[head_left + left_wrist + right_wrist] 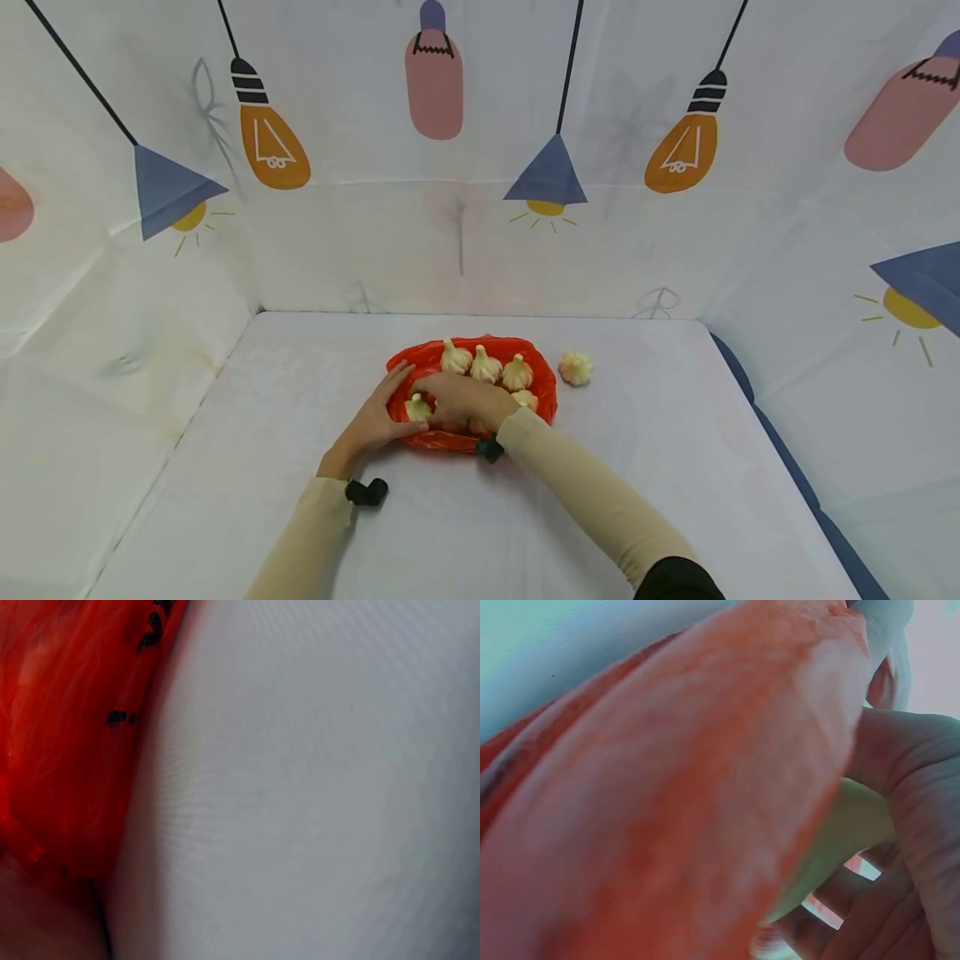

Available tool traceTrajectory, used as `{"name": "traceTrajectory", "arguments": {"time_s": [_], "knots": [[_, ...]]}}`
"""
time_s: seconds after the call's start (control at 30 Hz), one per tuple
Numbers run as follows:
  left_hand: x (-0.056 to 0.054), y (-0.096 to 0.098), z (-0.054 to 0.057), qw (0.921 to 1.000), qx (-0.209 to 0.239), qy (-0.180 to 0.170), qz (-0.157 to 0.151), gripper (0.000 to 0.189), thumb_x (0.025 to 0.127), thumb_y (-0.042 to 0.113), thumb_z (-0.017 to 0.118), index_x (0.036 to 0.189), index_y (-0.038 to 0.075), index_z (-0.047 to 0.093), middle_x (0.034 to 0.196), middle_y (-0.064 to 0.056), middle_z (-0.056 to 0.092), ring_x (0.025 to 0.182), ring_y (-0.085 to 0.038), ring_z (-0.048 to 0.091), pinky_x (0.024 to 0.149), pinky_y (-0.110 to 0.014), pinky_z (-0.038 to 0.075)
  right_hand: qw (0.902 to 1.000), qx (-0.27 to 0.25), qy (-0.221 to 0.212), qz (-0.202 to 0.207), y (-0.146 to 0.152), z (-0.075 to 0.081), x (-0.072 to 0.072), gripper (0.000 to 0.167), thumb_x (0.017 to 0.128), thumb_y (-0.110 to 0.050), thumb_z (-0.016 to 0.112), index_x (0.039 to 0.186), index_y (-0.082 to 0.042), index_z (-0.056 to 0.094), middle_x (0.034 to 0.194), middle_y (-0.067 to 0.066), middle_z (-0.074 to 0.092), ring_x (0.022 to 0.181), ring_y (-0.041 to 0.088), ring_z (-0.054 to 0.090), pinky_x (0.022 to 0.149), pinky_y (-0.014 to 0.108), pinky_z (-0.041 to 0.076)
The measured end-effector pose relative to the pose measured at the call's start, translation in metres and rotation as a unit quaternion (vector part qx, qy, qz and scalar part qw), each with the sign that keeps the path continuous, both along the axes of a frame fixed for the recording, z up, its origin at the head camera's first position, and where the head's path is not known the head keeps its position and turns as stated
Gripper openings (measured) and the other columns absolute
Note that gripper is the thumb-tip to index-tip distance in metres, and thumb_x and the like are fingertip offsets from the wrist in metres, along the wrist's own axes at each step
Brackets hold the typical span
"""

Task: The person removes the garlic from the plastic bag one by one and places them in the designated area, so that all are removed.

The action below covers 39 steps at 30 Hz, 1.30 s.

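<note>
A red plastic bag (546,392) with its mouth spread wide holds several garlic bulbs (486,365) in the head view. My left hand (377,418) rests against the bag's left side, its fingers straight along the rim and its thumb at the near edge. One garlic bulb (417,407) shows between the two hands. My right hand (467,400) reaches down into the bag. In the right wrist view, its fingers (922,795) curl round a pale garlic bulb (840,832), partly hidden behind the bag's reddish side. The left wrist view catches the bag's outside (67,735) with black print.
A single garlic bulb (575,367) lies on the white tabletop (645,433), just right of the bag. Behind the table hangs a white cloth (360,242) printed with lamps and bulbs. Dark small devices (367,492) sit at both wrists.
</note>
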<state>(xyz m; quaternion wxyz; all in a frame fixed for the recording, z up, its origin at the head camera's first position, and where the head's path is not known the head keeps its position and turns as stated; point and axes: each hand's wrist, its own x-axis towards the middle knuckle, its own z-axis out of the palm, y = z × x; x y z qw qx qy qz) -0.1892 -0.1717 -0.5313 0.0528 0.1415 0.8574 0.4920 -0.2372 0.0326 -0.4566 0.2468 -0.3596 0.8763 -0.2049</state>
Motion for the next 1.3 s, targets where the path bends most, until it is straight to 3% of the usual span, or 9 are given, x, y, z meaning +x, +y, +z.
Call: {"name": "traceTrajectory", "arguments": {"time_s": [0.23, 0.5, 0.73, 0.9, 1.07, 1.13, 1.3], "knots": [[0.0, 0.001, -0.003, 1.0, 0.0, -0.004, -0.001, 0.106, 0.078, 0.041, 0.088, 0.164, 0.018, 0.029, 0.173, -0.003, 0.017, 0.159, -0.039, 0.016, 0.122, -0.071, 0.018, 0.9999, 0.001, 0.0, 0.012, -0.001, 0.0, 0.0, 0.04, 0.092, -0.019, 0.079, 0.13, -0.02, 0.066, 0.103, -0.01, 0.064, 0.094, 0.01, 0.058, 0.08, 0.018, 0.052], [0.0, 0.0, -0.005, 0.9999, -0.006, 0.01, -0.001, 0.106, 0.078, 0.041, 0.088, 0.163, 0.018, 0.03, 0.173, -0.004, 0.018, 0.158, -0.039, 0.016, 0.122, -0.07, 0.019, 0.9987, -0.001, -0.036, -0.036, 0.002, -0.005, -0.002, 0.037, 0.092, -0.027, 0.079, 0.126, -0.02, 0.065, 0.097, -0.009, 0.065, 0.091, 0.012, 0.061, 0.08, 0.025, 0.054], [-0.002, -0.001, -0.004, 1.0, -0.009, 0.001, 0.001, 0.107, 0.077, 0.042, 0.088, 0.163, 0.019, 0.03, 0.173, -0.003, 0.018, 0.158, -0.039, 0.017, 0.121, -0.071, 0.019, 0.9999, 0.003, -0.013, -0.003, 0.001, -0.005, -0.004, 0.035, 0.092, -0.024, 0.08, 0.122, -0.015, 0.066, 0.091, -0.005, 0.064, 0.085, 0.011, 0.059, 0.074, 0.021, 0.053], [-0.003, 0.0, -0.003, 0.9999, -0.014, -0.005, -0.001, 0.107, 0.077, 0.043, 0.088, 0.164, 0.019, 0.03, 0.173, -0.003, 0.018, 0.158, -0.039, 0.017, 0.121, -0.072, 0.02, 0.9999, 0.005, -0.013, -0.009, 0.003, -0.003, -0.004, 0.038, 0.092, -0.028, 0.08, 0.125, -0.015, 0.066, 0.095, -0.005, 0.066, 0.088, 0.011, 0.06, 0.08, 0.023, 0.054], [-0.003, 0.0, -0.002, 0.9999, -0.016, -0.003, -0.001, 0.106, 0.078, 0.043, 0.087, 0.163, 0.02, 0.03, 0.173, -0.003, 0.018, 0.158, -0.039, 0.018, 0.12, -0.072, 0.021, 0.9994, -0.008, -0.025, -0.021, 0.007, -0.004, -0.005, 0.045, 0.091, -0.031, 0.08, 0.132, -0.019, 0.065, 0.11, -0.01, 0.067, 0.098, 0.01, 0.061, 0.088, 0.025, 0.055], [-0.002, 0.0, -0.002, 0.9999, -0.014, 0.002, -0.002, 0.105, 0.078, 0.042, 0.087, 0.163, 0.019, 0.03, 0.173, -0.003, 0.019, 0.158, -0.039, 0.018, 0.121, -0.072, 0.021, 0.9986, -0.015, -0.038, -0.033, 0.008, -0.004, -0.006, 0.042, 0.091, -0.028, 0.08, 0.13, -0.022, 0.066, 0.111, -0.01, 0.067, 0.099, 0.01, 0.061, 0.086, 0.026, 0.056], [0.0, -0.001, -0.003, 0.9999, -0.006, 0.011, -0.009, 0.105, 0.078, 0.04, 0.088, 0.163, 0.016, 0.031, 0.173, -0.004, 0.019, 0.158, -0.039, 0.017, 0.121, -0.071, 0.021, 0.9992, -0.026, -0.018, -0.026, 0.009, -0.003, -0.007, 0.034, 0.091, -0.018, 0.079, 0.123, -0.02, 0.068, 0.108, -0.006, 0.068, 0.093, 0.012, 0.061, 0.079, 0.023, 0.056]]}}
